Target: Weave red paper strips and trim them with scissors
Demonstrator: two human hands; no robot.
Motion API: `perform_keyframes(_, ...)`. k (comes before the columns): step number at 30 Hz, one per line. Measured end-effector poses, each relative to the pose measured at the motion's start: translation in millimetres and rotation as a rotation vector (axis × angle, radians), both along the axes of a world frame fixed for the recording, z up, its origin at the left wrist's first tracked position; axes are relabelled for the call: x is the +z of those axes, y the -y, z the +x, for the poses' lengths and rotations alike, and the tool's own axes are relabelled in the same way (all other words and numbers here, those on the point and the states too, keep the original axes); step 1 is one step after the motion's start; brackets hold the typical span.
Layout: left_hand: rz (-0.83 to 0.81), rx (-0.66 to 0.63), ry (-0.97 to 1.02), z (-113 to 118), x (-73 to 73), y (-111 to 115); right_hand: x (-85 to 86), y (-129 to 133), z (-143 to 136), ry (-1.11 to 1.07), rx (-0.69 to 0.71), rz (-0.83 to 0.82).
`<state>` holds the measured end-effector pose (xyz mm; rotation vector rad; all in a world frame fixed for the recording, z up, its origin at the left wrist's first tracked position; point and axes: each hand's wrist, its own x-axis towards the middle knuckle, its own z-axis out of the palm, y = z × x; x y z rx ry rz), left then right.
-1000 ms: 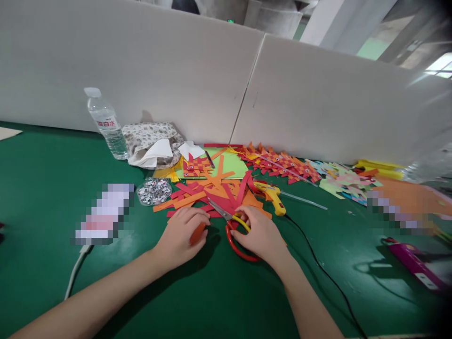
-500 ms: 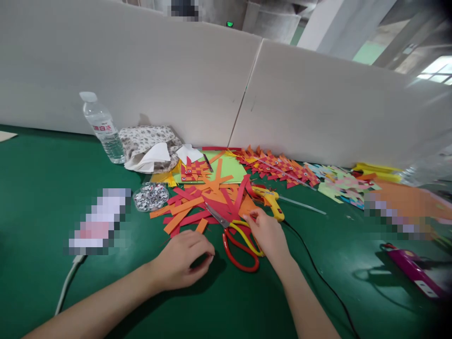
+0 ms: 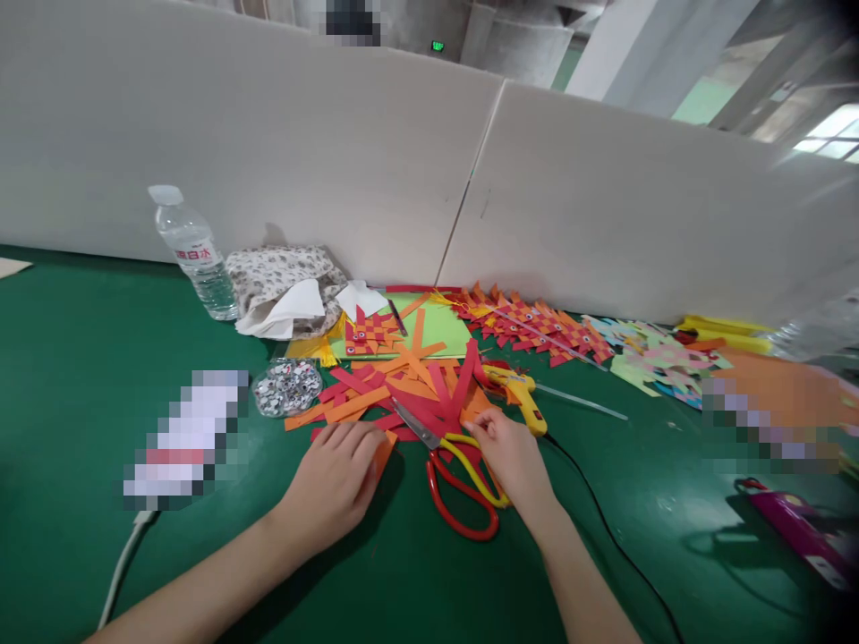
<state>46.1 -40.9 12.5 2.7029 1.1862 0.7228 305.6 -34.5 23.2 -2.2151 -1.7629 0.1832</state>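
Observation:
My left hand is at the near left edge of a pile of red and orange paper strips. Its fingers curl round an orange strip, and their tips are hidden. My right hand pinches at the pile's right side, beside the scissors; what lies between its fingertips is too small to make out. Between my hands lie scissors with one red and one yellow handle, blades over the strips. A yellow glue gun with a clear stick rests just beyond my right hand.
Googly eyes in a clear container, a phone, a water bottle and a patterned pouch are on the left. Woven paper fish line the white partition. A black cord and a purple power strip are on the right.
My left hand has moved up and left onto the orange strip, its fingers now closer together. My right hand has barely moved. The view has shifted slightly.

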Motion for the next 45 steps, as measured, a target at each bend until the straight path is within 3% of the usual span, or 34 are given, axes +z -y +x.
perform_keyframes(9,-0.01,-0.07,-0.028,4.4,4.5,6.1,10.1,10.1,-6.4,-0.035,-0.052,0.345)
perform_keyframes(14,0.054,0.166,-0.133,-8.6,9.9,-6.1,9.2,10.1,-6.5,0.125,-0.044,0.46)
perform_keyframes(18,0.023,0.307,-0.207,-19.1,18.6,-15.8,9.0,9.7,-6.0,0.157,0.078,0.608)
perform_keyframes(24,-0.112,0.151,-0.169,-11.4,21.6,-5.5,10.5,18.0,-23.4,0.063,0.356,0.815)
perform_keyframes(33,-0.249,0.121,-0.069,-12.6,23.2,-8.6,2.6,19.9,-52.5,-0.038,0.537,0.628)
perform_keyframes(40,-0.309,0.116,-0.038,-8.5,16.2,-4.9,12.8,-8.6,-84.9,0.174,0.698,0.24)
perform_keyframes(45,-0.443,0.047,-0.003,-8.8,17.2,-2.8,13.6,-25.5,-94.1,0.198,0.696,0.154)
